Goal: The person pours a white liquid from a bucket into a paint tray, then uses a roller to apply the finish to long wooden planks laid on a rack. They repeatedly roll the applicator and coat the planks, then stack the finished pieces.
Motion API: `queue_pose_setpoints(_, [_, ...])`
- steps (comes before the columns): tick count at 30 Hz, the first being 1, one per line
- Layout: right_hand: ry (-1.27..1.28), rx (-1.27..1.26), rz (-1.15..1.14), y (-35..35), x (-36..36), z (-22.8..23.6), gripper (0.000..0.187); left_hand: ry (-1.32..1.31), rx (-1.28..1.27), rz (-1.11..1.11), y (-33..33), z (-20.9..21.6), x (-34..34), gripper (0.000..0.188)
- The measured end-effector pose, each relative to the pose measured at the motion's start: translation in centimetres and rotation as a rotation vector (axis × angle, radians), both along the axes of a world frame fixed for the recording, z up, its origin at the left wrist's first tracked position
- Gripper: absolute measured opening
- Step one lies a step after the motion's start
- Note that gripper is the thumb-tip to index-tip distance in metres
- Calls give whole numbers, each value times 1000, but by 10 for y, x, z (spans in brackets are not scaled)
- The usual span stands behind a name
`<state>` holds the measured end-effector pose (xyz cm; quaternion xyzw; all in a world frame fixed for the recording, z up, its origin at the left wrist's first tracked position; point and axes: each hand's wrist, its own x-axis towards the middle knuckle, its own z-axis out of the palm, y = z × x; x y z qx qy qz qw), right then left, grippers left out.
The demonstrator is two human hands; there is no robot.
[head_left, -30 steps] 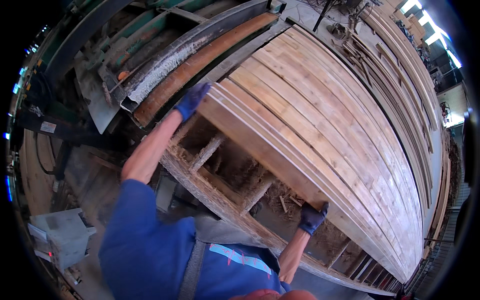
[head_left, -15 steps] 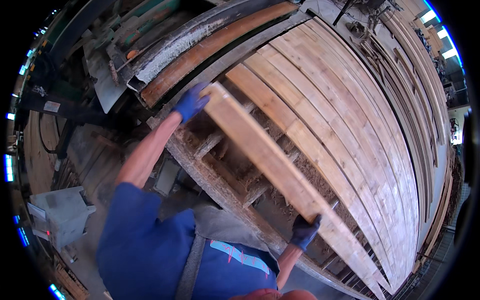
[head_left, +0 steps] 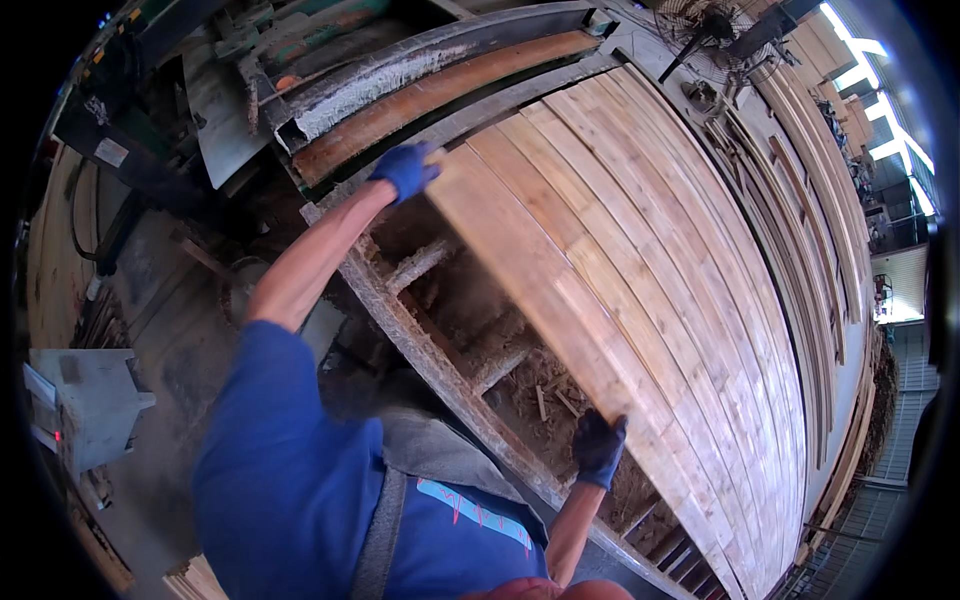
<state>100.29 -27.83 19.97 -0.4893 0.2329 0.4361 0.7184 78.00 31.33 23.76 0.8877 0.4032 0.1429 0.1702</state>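
Note:
A long, pale wooden plank (head_left: 520, 268) lies flat against a row of similar planks (head_left: 640, 220) on a roller frame, its near edge blurred by motion. My left hand (head_left: 405, 172), in a blue glove, is closed on the plank's far left end. Lower right, my right hand (head_left: 600, 445), in a dark glove, grips the near edge with its fingertips on the wood; its thumb is partly hidden.
Nearest me runs the frame's dusty rail (head_left: 440, 370), with rollers (head_left: 420, 262) and wood shavings beyond it. A rusty steel beam (head_left: 440, 105) borders the far left end. Loose timber strips (head_left: 790, 270) lie on the right. A grey box (head_left: 95, 405) stands at left.
The plank has moved away from me and turned from its narrow, tilted position to lie flat beside the row. Both hands have moved with it, and the gap has closed.

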Motion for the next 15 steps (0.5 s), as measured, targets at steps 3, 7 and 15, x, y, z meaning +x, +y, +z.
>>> queue_pose_setpoints(3, [145, 12, -137, -9, -59, 10, 52, 88, -184, 68, -41, 4, -83, 47])
queue_pose_setpoints(7, [203, -121, -60, -22, -72, 15, 45, 7, -39, 84, -47, -30, -102, 47])
queue_pose_setpoints(15, [97, 37, 32, 5, 2, -8, 60, 263, -26, 17, -6, -2, 9, 49])
